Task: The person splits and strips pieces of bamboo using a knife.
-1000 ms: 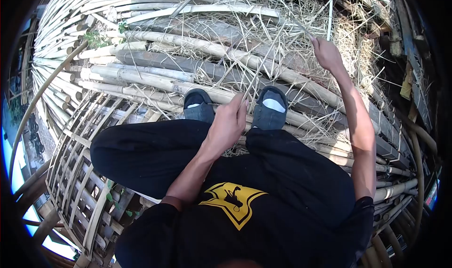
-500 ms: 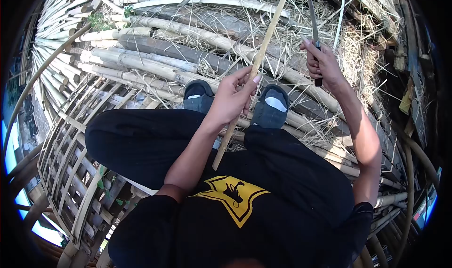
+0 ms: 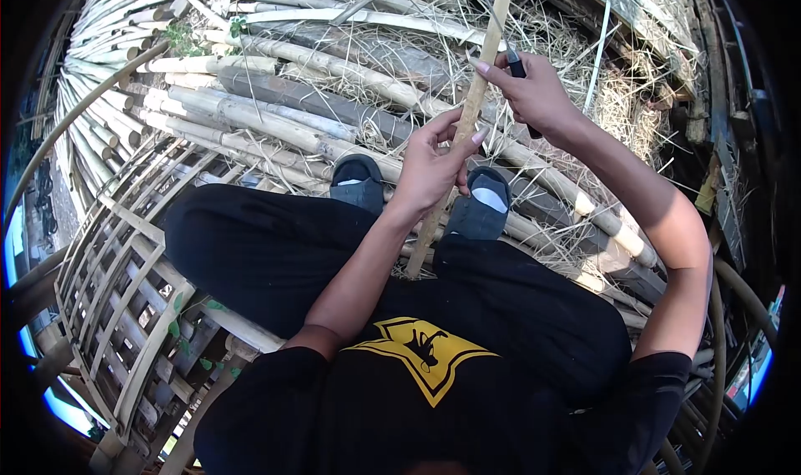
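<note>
The left hand [image 3: 434, 165] pinches a long, flat, pale-tan bamboo strip [image 3: 473, 100], which slants from near left to far right, its near part showing between 2 dark grey sandals [image 3: 357, 196]. Farther right, the right hand [image 3: 538, 100] grips a black-handled metal knife [image 3: 517, 66], thumb over the strip, above pale round bamboo poles [image 3: 292, 135].
</note>
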A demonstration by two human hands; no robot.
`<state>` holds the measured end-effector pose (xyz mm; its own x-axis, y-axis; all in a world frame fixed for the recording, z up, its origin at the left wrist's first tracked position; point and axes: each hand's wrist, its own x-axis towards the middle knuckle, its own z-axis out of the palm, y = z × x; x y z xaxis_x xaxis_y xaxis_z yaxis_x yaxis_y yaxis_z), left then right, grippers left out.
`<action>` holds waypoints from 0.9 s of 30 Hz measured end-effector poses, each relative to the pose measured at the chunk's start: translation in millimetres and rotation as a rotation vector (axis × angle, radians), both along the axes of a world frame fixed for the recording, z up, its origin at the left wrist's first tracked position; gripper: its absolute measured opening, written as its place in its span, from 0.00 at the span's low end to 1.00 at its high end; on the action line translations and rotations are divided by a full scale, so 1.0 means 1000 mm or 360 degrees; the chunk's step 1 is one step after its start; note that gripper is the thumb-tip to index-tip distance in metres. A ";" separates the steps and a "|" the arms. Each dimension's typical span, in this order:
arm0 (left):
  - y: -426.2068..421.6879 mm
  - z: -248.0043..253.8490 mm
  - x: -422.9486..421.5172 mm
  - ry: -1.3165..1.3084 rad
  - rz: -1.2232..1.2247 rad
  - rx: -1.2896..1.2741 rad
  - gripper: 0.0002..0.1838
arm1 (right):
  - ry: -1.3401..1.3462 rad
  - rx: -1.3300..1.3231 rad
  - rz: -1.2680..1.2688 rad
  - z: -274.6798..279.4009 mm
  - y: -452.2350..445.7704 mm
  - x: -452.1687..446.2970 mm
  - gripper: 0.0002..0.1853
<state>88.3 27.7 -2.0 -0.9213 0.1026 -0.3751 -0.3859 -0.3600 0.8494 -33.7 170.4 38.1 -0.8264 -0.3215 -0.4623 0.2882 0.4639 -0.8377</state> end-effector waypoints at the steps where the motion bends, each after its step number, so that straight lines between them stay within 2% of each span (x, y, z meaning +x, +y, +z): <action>1: 0.002 -0.003 -0.001 -0.0009 0.0088 -0.0031 0.22 | 0.0130 0.0046 0.0058 0.003 -0.004 -0.004 0.19; 2: 0.005 -0.005 -0.002 -0.0018 0.0176 -0.0060 0.21 | 0.0261 0.0092 0.0117 0.006 -0.008 -0.008 0.19; 3: 0.008 -0.007 -0.004 0.0097 0.0237 -0.0348 0.20 | 0.0537 0.0263 0.0278 0.014 -0.011 -0.016 0.20; 4: 0.006 -0.014 -0.005 0.0114 0.0245 -0.0343 0.20 | 0.0761 0.0328 0.0368 0.025 -0.017 -0.020 0.19; 6: 0.000 -0.029 -0.007 0.0440 0.0573 -0.0786 0.23 | 0.1259 0.0372 0.0567 0.060 -0.023 -0.017 0.15; 8: -0.007 -0.030 -0.009 0.0482 0.0672 -0.0927 0.25 | 0.1376 0.0247 0.0778 0.080 -0.025 -0.013 0.10; 9: -0.011 -0.029 -0.006 0.0300 0.0658 -0.0614 0.23 | 0.1843 0.0288 0.0952 0.075 -0.024 -0.015 0.07; 10: -0.012 -0.028 -0.003 0.0113 0.0630 -0.0300 0.21 | 0.1843 0.0285 0.0957 0.071 -0.023 -0.012 0.07; 11: -0.012 -0.028 -0.002 0.0027 0.0564 0.0022 0.22 | 0.1984 0.0430 0.1156 0.069 -0.022 -0.007 0.07; 12: -0.011 -0.029 -0.001 0.0040 0.0562 0.0014 0.22 | 0.2130 0.0579 0.1349 0.065 -0.021 -0.003 0.07; 13: -0.010 -0.031 0.002 -0.0014 0.0394 0.0249 0.23 | 0.2255 0.0580 0.1405 0.055 -0.020 0.001 0.08; 14: -0.008 -0.031 0.003 -0.0067 0.0220 0.0484 0.24 | 0.2313 0.0612 0.1465 0.047 -0.018 0.005 0.09; 15: -0.008 -0.028 0.002 -0.0129 0.0122 0.0553 0.28 | 0.2310 0.0658 0.1504 0.039 -0.013 0.007 0.09; 19: -0.008 -0.023 0.001 -0.0333 -0.0021 0.1016 0.37 | 0.2276 0.0765 0.1557 0.017 0.009 0.011 0.08; 22: -0.007 -0.029 0.003 -0.0221 -0.0290 0.1072 0.37 | 0.2200 0.0808 0.1595 -0.007 0.028 0.013 0.08; 23: -0.006 -0.030 0.005 -0.0233 -0.0332 0.1086 0.31 | 0.2179 0.0830 0.1620 -0.013 0.033 0.018 0.09; 24: -0.006 -0.030 0.005 -0.0241 -0.0334 0.1085 0.31 | 0.2162 0.0851 0.1644 -0.017 0.036 0.022 0.09; 25: -0.004 -0.031 0.006 -0.0303 -0.0357 0.0974 0.27 | 0.2123 0.0743 0.1626 -0.021 0.037 0.024 0.13; 27: -0.001 -0.033 0.008 -0.0373 -0.0387 0.0864 0.23 | 0.2088 0.0677 0.1628 -0.030 0.041 0.028 0.12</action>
<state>96.5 26.3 -34.6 -0.7478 0.5302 -0.3996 -0.6639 -0.5943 0.4539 -5.7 211.3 7.7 -0.2455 -0.9622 0.1176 -0.9694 0.2434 -0.0322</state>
